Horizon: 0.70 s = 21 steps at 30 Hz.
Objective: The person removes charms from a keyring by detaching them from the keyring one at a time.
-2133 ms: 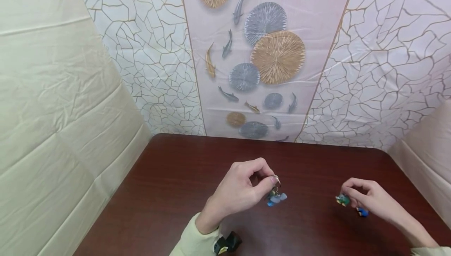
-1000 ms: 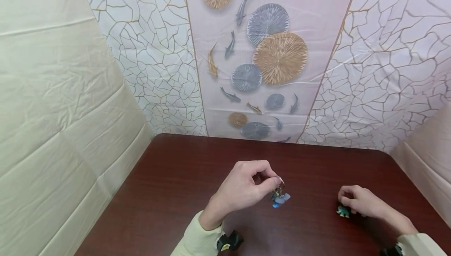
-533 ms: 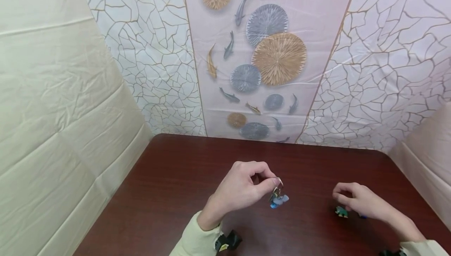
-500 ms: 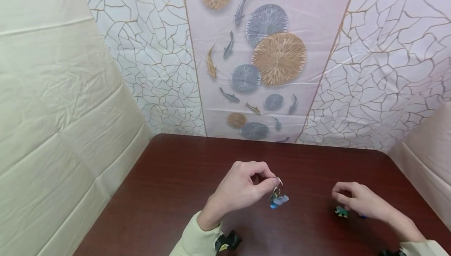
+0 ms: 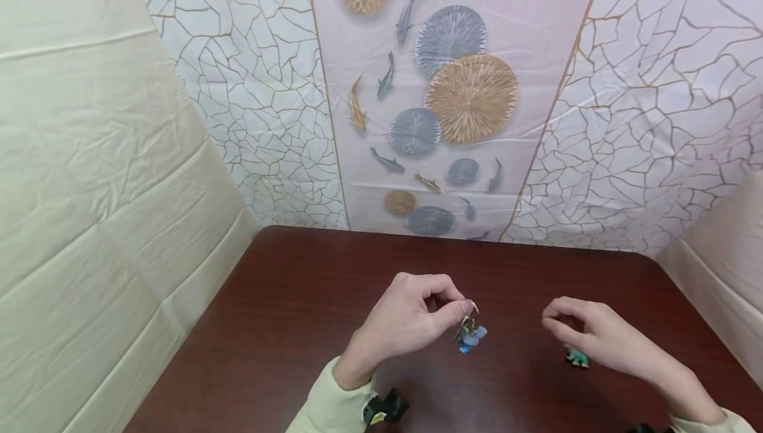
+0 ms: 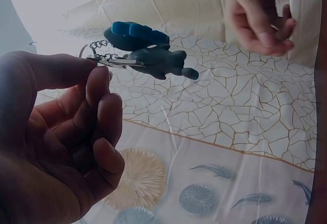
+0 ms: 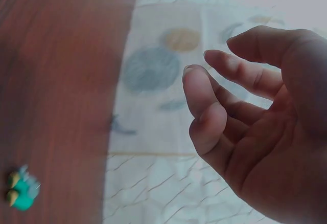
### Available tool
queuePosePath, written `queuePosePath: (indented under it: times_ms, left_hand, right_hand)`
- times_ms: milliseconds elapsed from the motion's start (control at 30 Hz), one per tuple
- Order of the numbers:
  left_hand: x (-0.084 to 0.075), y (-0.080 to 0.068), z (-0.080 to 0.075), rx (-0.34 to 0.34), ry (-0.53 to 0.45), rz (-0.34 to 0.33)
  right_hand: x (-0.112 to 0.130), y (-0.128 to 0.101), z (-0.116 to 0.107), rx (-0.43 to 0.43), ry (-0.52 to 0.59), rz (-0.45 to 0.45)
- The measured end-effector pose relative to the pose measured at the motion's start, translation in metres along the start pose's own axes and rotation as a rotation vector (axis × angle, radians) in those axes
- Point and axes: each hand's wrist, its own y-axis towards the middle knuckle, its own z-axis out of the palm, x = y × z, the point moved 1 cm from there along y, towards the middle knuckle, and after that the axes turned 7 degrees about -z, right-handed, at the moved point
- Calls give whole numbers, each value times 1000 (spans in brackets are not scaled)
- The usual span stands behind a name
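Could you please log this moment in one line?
left hand: pinches two-figurine keychain, hanging above table | right hand: holds nothing, fingers loosely curled | green figurine: on table, apart from right hand

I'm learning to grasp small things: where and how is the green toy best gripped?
Grip the green toy by its body, probably from above: it seems to stand feet-down on the table, and the right wrist view shows nothing covering its top.
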Motion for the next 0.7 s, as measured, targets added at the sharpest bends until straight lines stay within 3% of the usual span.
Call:
queuePosePath:
  times_ms: [367, 700]
  left_hand:
    - [1, 1, 2, 16, -6, 26]
    - [2, 2, 2, 8, -23, 30]
  right_hand:
    - [41, 15, -10, -98, -27, -109]
    - [79, 28, -13, -109, 100, -177]
